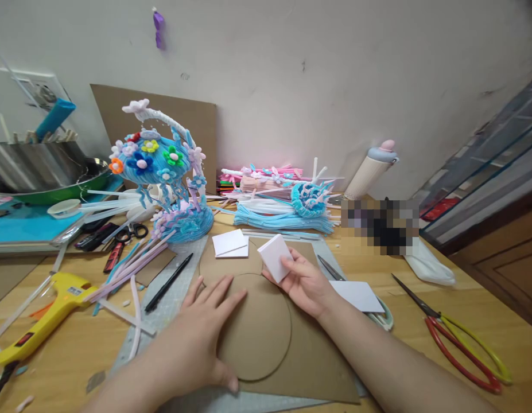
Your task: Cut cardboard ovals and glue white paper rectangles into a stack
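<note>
My left hand (pixel 209 330) lies with spread fingers on a brown cardboard sheet (pixel 321 355), over the left part of a circle drawn on it. A second drawn curve shows above, partly covered. My right hand (pixel 304 281) pinches a small white folded piece or stack (pixel 275 258), thumb on its face, above the circle's upper right. Other white pieces (pixel 231 244) lie at the top of the cardboard. A white sheet (pixel 356 295) rests right of my right hand, over a pair of scissors (pixel 330 268). A black pen (pixel 169 282) lies left of the cardboard.
A yellow glue gun (pixel 46 315) lies at left, red-and-yellow-handled scissors (pixel 459 338) at right. Behind stand a blue flowered lamp-shaped craft (pixel 158 163), bundles of fuzzy stems (pixel 283 218) and a bottle (pixel 369 172). A metal pot (pixel 37 163) is at far left.
</note>
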Available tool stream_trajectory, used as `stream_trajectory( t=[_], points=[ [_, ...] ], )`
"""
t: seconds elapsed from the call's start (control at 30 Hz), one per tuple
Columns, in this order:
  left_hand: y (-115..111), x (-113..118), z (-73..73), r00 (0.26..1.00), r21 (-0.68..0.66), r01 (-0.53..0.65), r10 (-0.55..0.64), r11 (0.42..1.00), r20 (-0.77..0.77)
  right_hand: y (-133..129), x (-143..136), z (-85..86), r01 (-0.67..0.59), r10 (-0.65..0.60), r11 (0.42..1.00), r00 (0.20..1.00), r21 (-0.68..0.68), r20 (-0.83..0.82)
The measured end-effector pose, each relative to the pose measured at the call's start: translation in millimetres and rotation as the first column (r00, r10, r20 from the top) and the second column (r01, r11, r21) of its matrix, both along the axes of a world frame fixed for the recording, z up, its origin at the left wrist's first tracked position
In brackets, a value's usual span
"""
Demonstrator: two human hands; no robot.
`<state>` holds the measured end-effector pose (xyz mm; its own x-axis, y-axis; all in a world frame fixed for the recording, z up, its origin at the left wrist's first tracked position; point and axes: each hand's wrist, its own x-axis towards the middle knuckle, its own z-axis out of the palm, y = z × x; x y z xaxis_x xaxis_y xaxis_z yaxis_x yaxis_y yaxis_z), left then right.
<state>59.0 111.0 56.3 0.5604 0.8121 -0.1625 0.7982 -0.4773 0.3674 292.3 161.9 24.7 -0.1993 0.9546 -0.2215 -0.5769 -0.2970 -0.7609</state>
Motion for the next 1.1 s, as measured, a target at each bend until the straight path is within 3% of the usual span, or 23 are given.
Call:
stream_trajectory(
  t=[0.1,0.23,0.37,0.5,0.67,0.8,0.9,1.03,1.1],
  points=[
    [2.4,-6.5,4.5,1.000,0.012,0.005,-0.005,1.000,0.014,2.5,-5.0,1.9,0.021,-0.022,0.999,0.999,0.045,0.032],
    [-6.8,8.0,0.1,0.996,-0.032,0.078,-0.076,0.996,0.054,-6.0,11.8,13.7,-0.019,0.009,0.998,0.986,0.055,0.169],
    [-14.4,22.8,-15.1,0.996,0.016,-0.087,0.088,0.996,-0.010,-23.9,19.8,22.2,-0.173,0.149,0.984,0.916,0.031,0.372],
    [-12.1,22.1,-14.8,0.973,0.144,-0.205,0.187,0.968,0.133,-38.1,6.2,20.4,-0.235,0.173,0.971,0.825,0.049,0.538],
    [-10.7,24.3,-5.0,0.974,0.147,-0.148,0.119,0.978,0.191,-47.6,-8.7,12.8,-0.333,0.249,0.942,0.760,0.031,0.601],
    [-10.2,27.7,-18.0,0.971,0.115,-0.128,0.101,0.985,0.218,-46.0,-3.8,16.6,-0.364,0.282,0.931,0.736,0.008,0.616],
    [-8.8,25.1,-23.6,0.967,0.090,-0.131,0.107,0.987,0.230,-38.3,7.4,22.1,-0.320,0.241,0.947,0.742,0.014,0.626],
    [-12.4,18.4,-8.9,0.987,-0.007,0.030,-0.028,1.000,0.157,-26.9,21.4,23.8,-0.217,0.138,0.975,0.730,0.036,0.669],
    [-16.8,16.6,2.1,0.985,-0.074,0.120,-0.110,0.990,0.130,-24.7,24.6,23.3,-0.230,0.141,0.973,0.706,0.037,0.694]
  ],
)
